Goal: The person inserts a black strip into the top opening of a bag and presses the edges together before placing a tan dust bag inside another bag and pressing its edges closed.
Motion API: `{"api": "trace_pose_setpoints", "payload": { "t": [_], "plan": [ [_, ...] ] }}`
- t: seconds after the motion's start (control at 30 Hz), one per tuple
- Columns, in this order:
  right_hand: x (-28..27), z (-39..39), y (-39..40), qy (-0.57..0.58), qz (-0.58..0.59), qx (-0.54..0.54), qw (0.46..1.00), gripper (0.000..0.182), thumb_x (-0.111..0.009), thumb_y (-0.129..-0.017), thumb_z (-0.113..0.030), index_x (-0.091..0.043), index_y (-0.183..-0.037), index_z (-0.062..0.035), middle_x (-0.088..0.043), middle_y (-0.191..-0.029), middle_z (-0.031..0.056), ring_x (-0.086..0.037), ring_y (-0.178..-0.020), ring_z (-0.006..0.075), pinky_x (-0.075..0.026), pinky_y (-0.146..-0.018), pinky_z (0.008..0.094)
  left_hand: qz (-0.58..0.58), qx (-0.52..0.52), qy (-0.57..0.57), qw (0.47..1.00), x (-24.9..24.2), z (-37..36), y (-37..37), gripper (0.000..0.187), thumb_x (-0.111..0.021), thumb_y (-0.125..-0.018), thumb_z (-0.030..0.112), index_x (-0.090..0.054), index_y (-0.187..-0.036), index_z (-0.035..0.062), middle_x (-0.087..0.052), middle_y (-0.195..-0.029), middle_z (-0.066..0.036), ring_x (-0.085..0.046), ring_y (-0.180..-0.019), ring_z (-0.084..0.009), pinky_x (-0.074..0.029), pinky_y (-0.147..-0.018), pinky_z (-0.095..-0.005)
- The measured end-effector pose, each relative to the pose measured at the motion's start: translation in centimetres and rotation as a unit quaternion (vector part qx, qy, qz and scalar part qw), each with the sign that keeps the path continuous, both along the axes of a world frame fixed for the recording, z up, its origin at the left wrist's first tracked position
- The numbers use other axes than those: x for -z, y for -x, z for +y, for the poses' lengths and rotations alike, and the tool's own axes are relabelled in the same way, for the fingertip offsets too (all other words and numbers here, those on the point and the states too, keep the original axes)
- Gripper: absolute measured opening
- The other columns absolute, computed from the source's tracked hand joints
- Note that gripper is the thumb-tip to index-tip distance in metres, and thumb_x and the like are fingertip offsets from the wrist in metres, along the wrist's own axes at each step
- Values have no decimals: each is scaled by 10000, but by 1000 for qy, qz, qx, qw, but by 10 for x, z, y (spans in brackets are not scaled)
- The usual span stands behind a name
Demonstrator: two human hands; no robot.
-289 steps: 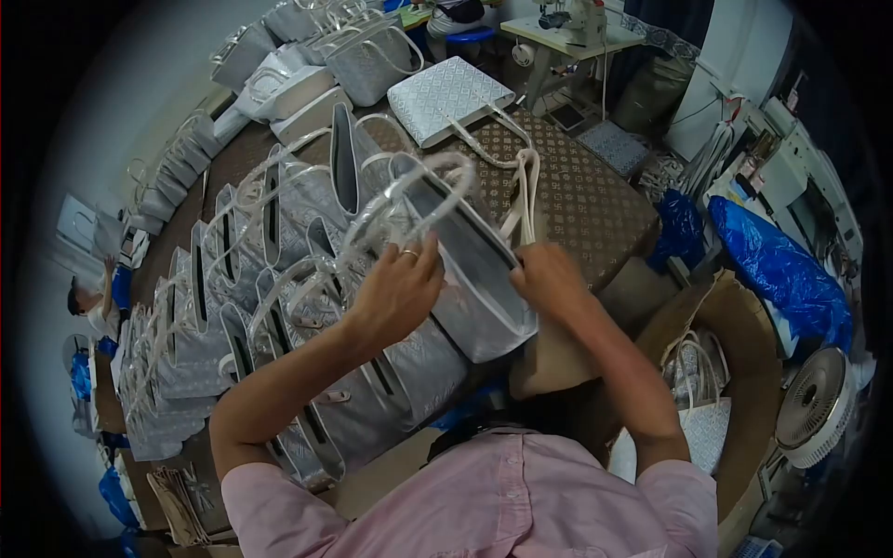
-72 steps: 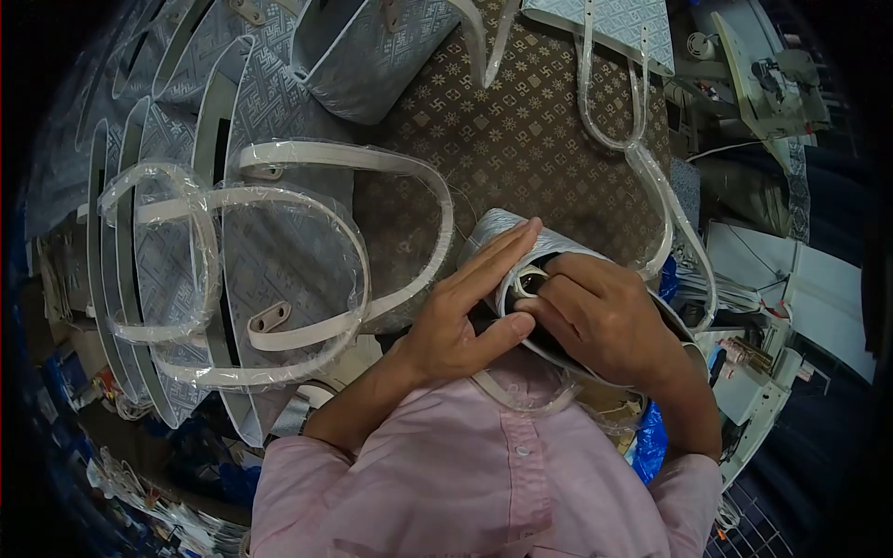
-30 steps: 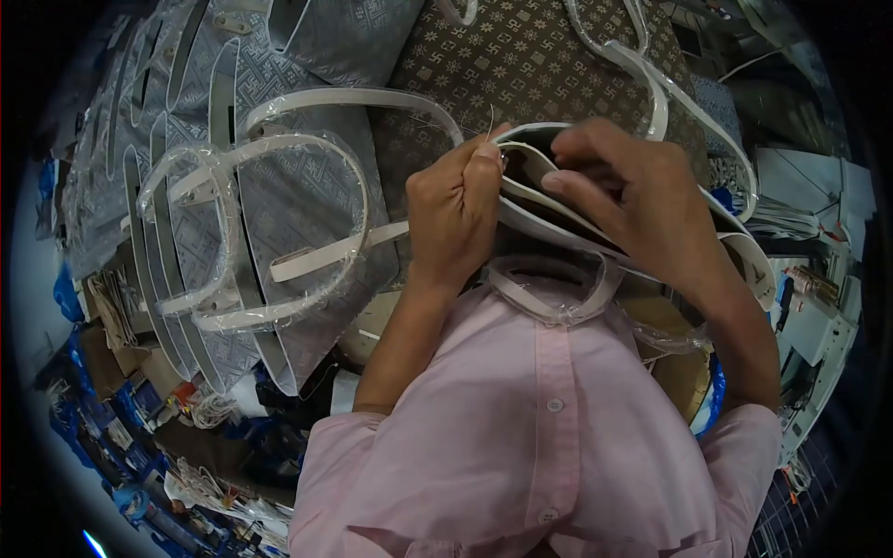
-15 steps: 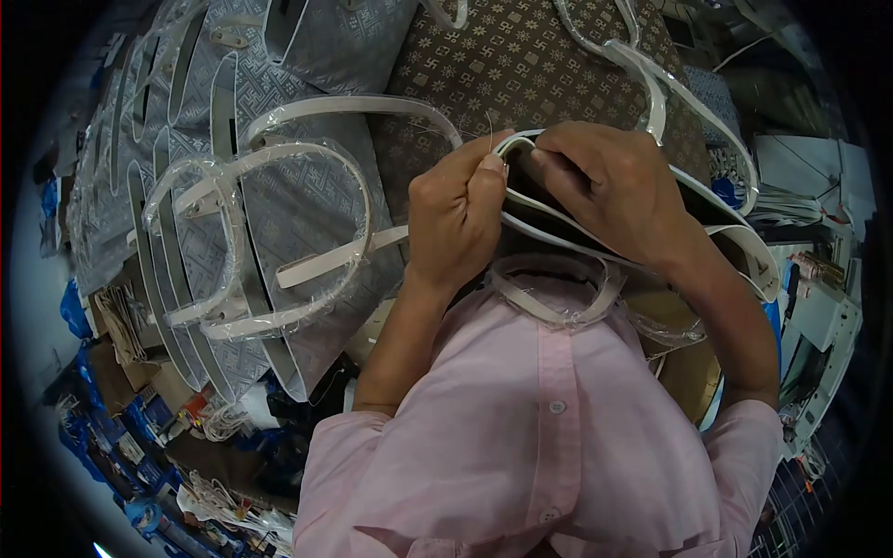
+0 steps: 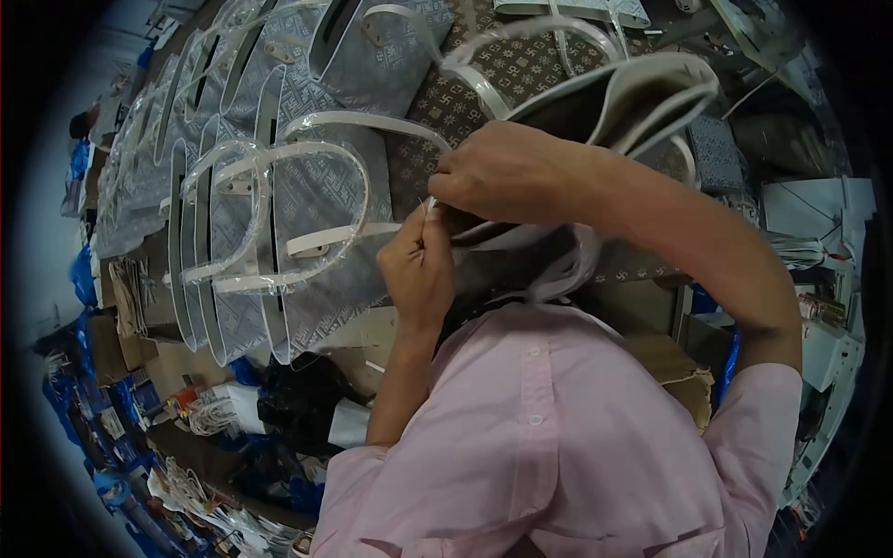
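Note:
A tote bag (image 5: 572, 110) with pale edging and a dark inside is held across my front, its mouth gaping towards the upper right. My left hand (image 5: 419, 270) pinches the bag's near-left corner between thumb and fingers. Right beside it, my right hand (image 5: 512, 177) is closed over the same corner, knuckles up; its fingertips are partly hidden. A plastic-wrapped white handle (image 5: 572, 265) hangs from the bag on my side, blurred, and another handle (image 5: 530, 37) arches on the far side. Whether a thread or tool is in my fingers cannot be made out.
Several grey patterned tote bags (image 5: 326, 242) with plastic-wrapped handles stand packed on the left. Brown patterned material (image 5: 521, 79) covers the surface beyond my hands. A cardboard box (image 5: 684, 367) is near my right side. Bundled cords and blue plastic lie at lower left.
The bag has swung round, its right end rising up and away. My right hand has moved left, over to my left hand, which has shifted lower. The grey bags appear slightly shifted right.

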State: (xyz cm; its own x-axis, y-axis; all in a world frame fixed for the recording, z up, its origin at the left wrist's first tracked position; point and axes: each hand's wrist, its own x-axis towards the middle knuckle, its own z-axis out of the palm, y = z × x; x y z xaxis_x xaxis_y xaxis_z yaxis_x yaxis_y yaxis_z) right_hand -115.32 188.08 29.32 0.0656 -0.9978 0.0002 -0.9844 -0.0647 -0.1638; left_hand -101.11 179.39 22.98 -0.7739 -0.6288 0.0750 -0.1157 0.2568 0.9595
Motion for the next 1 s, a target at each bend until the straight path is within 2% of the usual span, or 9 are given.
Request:
{"api": "trace_pose_setpoints", "payload": {
  "t": [0.1,0.2,0.3,0.4,0.47,0.53,0.63,0.93,1.0],
  "plan": [
    [1,36,0,42,15,38,998,73,-580,-739,-77,-571,-783,-20,-595,-804,84,-620,-777,242,-504,-661,352,27,0,54,998,1,27,-2,205,-508,-876,66,-624,-1006,-43,-617,-730,-126,-544,-610,-96,-440,-561,-253],
    [22,82,-9,208,14,133,969,226,-626,-719,-58,-616,-938,-7,-610,-925,90,-604,-886,232,-502,-767,345,-13,69,-59,996,-1,45,4,288,-508,-858,38,-561,-1134,-24,-606,-939,-165,-605,-726,-183,-474,-634,-295],
    [41,103,-14,309,-42,221,924,336,-651,-762,-61,-602,-1092,-15,-611,-1053,108,-596,-952,250,-497,-810,328,-35,229,149,961,-1,52,0,406,-545,-827,27,-469,-1225,2,-533,-1112,-193,-566,-935,-377,-481,-761,-370],
    [44,104,-21,442,-187,328,814,307,-642,-814,-94,-614,-1117,-57,-616,-1054,109,-611,-907,246,-494,-775,315,-69,289,363,883,-52,23,13,396,-583,-805,45,-488,-1186,-6,-543,-1113,-169,-568,-953,-370,-481,-778,-391],
    [47,112,-20,462,-168,352,796,277,-641,-814,-88,-623,-1087,-49,-624,-1032,105,-616,-886,239,-493,-768,310,-55,332,422,842,-68,16,26,373,-629,-772,98,-535,-1122,10,-551,-1107,-128,-562,-987,-335,-473,-809,-399],
    [52,115,-17,475,-150,371,784,247,-640,-814,-82,-631,-1058,-41,-631,-1009,102,-622,-866,232,-493,-761,304,51,457,518,722,-71,17,39,294,-669,-740,68,-587,-1020,32,-578,-1106,-86,-518,-1097,-269,-449,-879,-361],
    [63,114,-18,544,-31,302,782,150,-650,-793,-71,-629,-930,-16,-620,-824,100,-598,-714,258,-491,-651,312,-3,514,523,680,-65,18,52,256,-679,-741,126,-595,-971,51,-596,-1068,-63,-468,-1159,-247,-386,-950,-365],
    [73,96,-21,547,-51,384,743,113,-581,-883,-145,-642,-928,-61,-613,-741,76,-581,-603,164,-456,-556,293,35,500,550,668,-40,25,63,234,-651,-798,230,-592,-924,42,-591,-1032,-104,-346,-1285,-284,-210,-1048,-485],
    [74,92,-23,552,-55,408,726,115,-581,-884,-148,-641,-927,-60,-613,-741,76,-580,-603,164,-456,-555,294,76,510,509,689,-24,18,65,233,-626,-817,260,-601,-761,35,-623,-898,-94,-344,-1286,-333,-174,-1039,-555]
  ]
}}
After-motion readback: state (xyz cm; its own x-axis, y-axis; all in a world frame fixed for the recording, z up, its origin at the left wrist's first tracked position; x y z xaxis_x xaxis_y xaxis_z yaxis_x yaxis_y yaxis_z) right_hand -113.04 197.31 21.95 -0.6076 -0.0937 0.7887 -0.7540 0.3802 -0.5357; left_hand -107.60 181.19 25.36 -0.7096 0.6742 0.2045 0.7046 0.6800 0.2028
